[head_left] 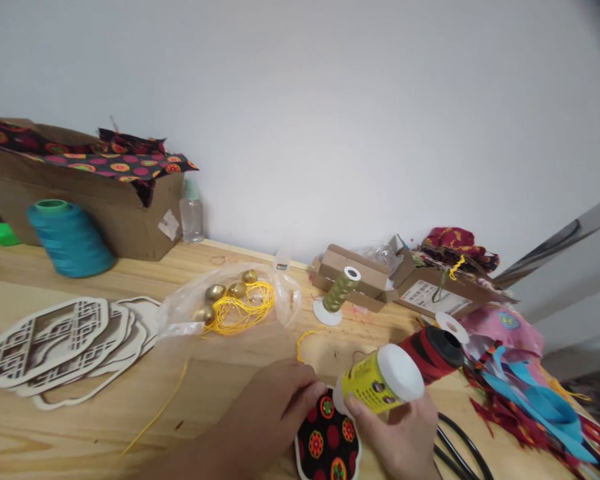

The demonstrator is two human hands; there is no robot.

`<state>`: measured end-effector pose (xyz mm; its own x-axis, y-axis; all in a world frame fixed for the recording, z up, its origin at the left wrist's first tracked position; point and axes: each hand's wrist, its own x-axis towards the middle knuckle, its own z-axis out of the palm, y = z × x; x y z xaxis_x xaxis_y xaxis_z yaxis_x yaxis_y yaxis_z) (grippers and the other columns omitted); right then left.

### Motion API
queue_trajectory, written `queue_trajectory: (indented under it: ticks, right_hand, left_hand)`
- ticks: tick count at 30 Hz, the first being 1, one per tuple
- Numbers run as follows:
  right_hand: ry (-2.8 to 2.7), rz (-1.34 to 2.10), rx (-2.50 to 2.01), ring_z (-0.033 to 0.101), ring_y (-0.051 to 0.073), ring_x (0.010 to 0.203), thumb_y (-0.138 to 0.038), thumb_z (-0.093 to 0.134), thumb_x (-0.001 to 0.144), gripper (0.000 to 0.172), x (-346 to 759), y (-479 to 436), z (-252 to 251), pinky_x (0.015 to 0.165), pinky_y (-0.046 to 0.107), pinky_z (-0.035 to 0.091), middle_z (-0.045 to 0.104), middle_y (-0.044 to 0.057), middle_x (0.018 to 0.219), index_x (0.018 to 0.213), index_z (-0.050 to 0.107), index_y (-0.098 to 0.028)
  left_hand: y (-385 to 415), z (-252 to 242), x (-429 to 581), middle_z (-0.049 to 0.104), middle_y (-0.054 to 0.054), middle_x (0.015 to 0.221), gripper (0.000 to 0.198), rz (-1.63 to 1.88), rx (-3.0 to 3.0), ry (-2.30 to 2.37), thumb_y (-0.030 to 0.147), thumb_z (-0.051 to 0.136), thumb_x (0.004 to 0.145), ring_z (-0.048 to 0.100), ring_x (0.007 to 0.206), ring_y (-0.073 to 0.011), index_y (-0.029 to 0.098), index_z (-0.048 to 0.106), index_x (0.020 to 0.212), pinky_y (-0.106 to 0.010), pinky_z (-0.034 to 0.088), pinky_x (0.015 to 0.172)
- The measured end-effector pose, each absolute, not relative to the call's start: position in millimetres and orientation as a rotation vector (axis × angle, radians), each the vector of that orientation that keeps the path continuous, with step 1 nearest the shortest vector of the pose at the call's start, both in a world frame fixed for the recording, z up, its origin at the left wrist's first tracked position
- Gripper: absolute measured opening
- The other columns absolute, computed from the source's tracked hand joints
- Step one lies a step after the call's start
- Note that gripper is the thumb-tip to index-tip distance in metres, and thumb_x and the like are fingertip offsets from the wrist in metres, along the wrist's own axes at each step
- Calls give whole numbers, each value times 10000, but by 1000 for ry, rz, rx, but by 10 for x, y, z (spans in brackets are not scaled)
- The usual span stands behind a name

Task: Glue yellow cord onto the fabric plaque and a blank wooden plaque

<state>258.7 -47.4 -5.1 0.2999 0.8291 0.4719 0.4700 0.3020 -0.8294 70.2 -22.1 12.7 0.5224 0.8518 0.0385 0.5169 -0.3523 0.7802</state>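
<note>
In my right hand [405, 433] is a white plastic bottle [373, 387] with a yellow label, tilted so that its white end [403, 373] points up and to the right. The bottle's lower end is over the edge of a small wooden plaque [329, 437] covered in black fabric with red, orange and green flower prints. My left hand [267, 413] grips the plaque's upper left edge, thumb against the rim and fingers curled. A yellow cord [305, 339] runs up from behind my left fingers. The bottle's mouth is hidden.
Latticed wooden cutouts [65, 340] lie stacked at left, beside a clear bag [180, 303] with brass bells and yellow cord. Behind stand a teal thread cone [70, 240], boxes [140, 227] and an olive spool [343, 290]. Red thread [433, 353] and fabric scraps [535, 400] are at right.
</note>
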Motion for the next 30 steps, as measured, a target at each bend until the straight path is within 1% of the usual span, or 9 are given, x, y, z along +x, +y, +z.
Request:
queue_trajectory:
  ticks: [3, 5, 7, 9, 11, 14, 19, 24, 30]
  right_hand:
    - [-1200, 396, -1374, 607, 213, 525, -350, 778, 477, 317, 2555, -453, 32, 495, 343, 518, 659, 45, 610, 697, 638, -169]
    - [-1029, 476, -1324, 600, 195, 475, -357, 772, 495, 290, 2551, -418, 80, 442, 311, 505, 652, 47, 563, 629, 614, -155]
    - [-860, 579, -1208, 607, 191, 476, -365, 778, 489, 316, 2557, -374, 111, 436, 299, 504, 655, 50, 566, 639, 609, -143]
    - [-694, 671, -1084, 610, 174, 508, -360, 772, 516, 325, 2565, -334, 127, 464, 290, 507, 655, 39, 609, 697, 613, -143]
    - [-590, 751, -998, 601, 150, 535, -342, 765, 542, 315, 2568, -307, 137, 490, 273, 502, 646, 23, 644, 738, 612, -149]
    - [-581, 809, -943, 589, 136, 550, -328, 749, 574, 277, 2564, -297, 146, 528, 274, 500, 633, 13, 651, 738, 609, -155]
    - [-623, 789, -957, 592, 160, 540, -332, 764, 530, 348, 2558, -317, 152, 503, 282, 489, 636, 23, 641, 784, 607, -154]
    - [-662, 800, -938, 571, 148, 534, -347, 741, 579, 274, 2596, -326, 136, 501, 274, 478, 632, 22, 651, 719, 599, -158]
    - [-661, 827, -917, 563, 146, 520, -350, 744, 568, 280, 2645, -323, 132, 486, 266, 466, 620, 20, 630, 712, 602, -156]
  left_hand:
    - [-229, 126, 692, 621, -30, 773, 324, 600, 2007, 1102, 332, 342, 901, 545, 745, -176, 190, 619, 808, -277, 405, 682]
    - [-230, 121, 682, 626, -23, 783, 301, 619, 1973, 1083, 330, 354, 898, 552, 750, -172, 201, 620, 840, -277, 412, 688]
    - [-225, 107, 676, 629, -15, 818, 232, 661, 1941, 1061, 311, 402, 881, 558, 776, -167, 208, 608, 853, -276, 421, 707]
    - [-213, 89, 682, 629, -11, 887, 136, 709, 1937, 1022, 260, 475, 847, 558, 838, -163, 210, 600, 829, -275, 425, 757]
    - [-197, 70, 710, 619, -12, 975, 84, 735, 1959, 992, 204, 531, 813, 549, 912, -162, 211, 612, 791, -276, 419, 817]
    - [-172, 37, 789, 600, -21, 1064, 95, 713, 2041, 973, 188, 581, 792, 530, 993, -178, 223, 666, 766, -299, 408, 878]
    - [-157, -45, 877, 608, -50, 1081, 131, 720, 2244, 981, 193, 599, 789, 516, 1031, -221, 246, 712, 827, -370, 418, 899]
    - [-162, -71, 854, 606, -56, 1086, 160, 663, 2300, 1016, 203, 566, 811, 532, 1012, -220, 254, 715, 839, -362, 445, 876]
    - [-131, -75, 843, 621, -46, 1058, 170, 597, 2317, 1004, 228, 563, 813, 544, 990, -215, 281, 713, 873, -353, 454, 860]
